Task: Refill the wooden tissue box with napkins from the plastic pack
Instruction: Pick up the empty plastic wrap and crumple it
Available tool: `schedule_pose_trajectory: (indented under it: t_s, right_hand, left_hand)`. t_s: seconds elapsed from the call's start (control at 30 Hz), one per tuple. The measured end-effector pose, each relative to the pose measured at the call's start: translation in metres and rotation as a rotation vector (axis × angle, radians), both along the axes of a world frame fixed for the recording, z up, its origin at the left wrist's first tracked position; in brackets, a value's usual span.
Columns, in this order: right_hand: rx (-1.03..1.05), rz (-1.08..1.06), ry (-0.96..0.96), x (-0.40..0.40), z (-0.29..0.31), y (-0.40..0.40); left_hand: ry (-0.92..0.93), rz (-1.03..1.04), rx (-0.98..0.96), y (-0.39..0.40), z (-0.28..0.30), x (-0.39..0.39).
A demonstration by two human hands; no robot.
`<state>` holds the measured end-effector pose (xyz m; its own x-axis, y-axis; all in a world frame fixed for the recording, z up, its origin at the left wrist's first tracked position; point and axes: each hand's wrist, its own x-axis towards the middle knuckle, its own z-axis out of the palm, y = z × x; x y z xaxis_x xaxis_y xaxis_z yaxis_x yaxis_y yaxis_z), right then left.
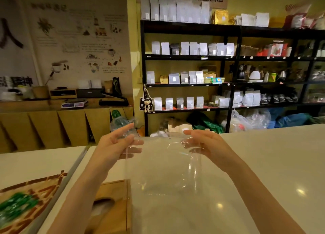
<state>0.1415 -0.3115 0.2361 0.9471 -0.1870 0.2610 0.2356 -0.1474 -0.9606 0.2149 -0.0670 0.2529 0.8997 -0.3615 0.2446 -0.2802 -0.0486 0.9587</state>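
Note:
A clear plastic pack (163, 165) hangs in the air above the white counter, stretched between both hands. It looks see-through, and I cannot make out any napkins inside it. My left hand (116, 144) pinches its upper left edge. My right hand (202, 144) pinches its upper right edge. The wooden tissue box (116, 209) lies on the counter below my left forearm, its lid with an oval slot facing up. Something pale shows in the slot.
A patterned brown and green sheet (26, 202) lies on the counter at the lower left. Behind the white counter (263, 163) stand black shelves (228, 57) with bags and kettles. A wooden side counter (61, 107) with a scale is at the left.

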Motion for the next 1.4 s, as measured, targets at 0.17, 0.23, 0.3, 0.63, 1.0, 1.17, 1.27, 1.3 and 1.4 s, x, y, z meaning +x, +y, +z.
schedule_pose_trajectory:
  t_s: [0.17, 0.23, 0.3, 0.63, 1.0, 1.17, 1.27, 1.3, 1.4]
  right_hand:
    - [-0.267, 0.063, 0.067, 0.008, 0.007, -0.002]
    - [-0.324, 0.037, 0.090, 0.013, 0.007, -0.002]
    - [-0.413, -0.010, 0.100, 0.019, 0.003, -0.002]
    - [-0.428, -0.175, -0.033, 0.021, -0.001, -0.014]
    - [-0.058, 0.123, -0.093, -0.021, 0.030, -0.023]
    - [-0.077, 0.283, 0.020, -0.015, 0.023, -0.016]
    - [-0.139, 0.367, 0.073, -0.009, 0.019, 0.004]
    - [-0.160, 0.388, 0.078, -0.009, 0.019, 0.011]
    - [-0.234, 0.457, 0.075, -0.019, 0.023, 0.030]
  left_hand:
    - [-0.138, 0.107, 0.116, 0.009, 0.004, 0.004]
    - [-0.159, 0.130, 0.250, 0.011, 0.003, 0.007]
    - [-0.194, 0.159, 0.389, 0.012, 0.001, 0.009]
    - [-0.475, 0.333, 0.496, 0.002, -0.001, 0.003]
    - [-0.058, -0.410, 0.701, 0.012, 0.023, -0.039]
    - [0.083, -0.463, 0.613, -0.012, 0.002, -0.048]
    - [0.112, -0.375, 0.479, -0.022, -0.012, -0.057]
    - [0.135, -0.362, 0.452, -0.023, -0.017, -0.063]
    - [0.204, -0.323, 0.356, -0.014, -0.033, -0.084]
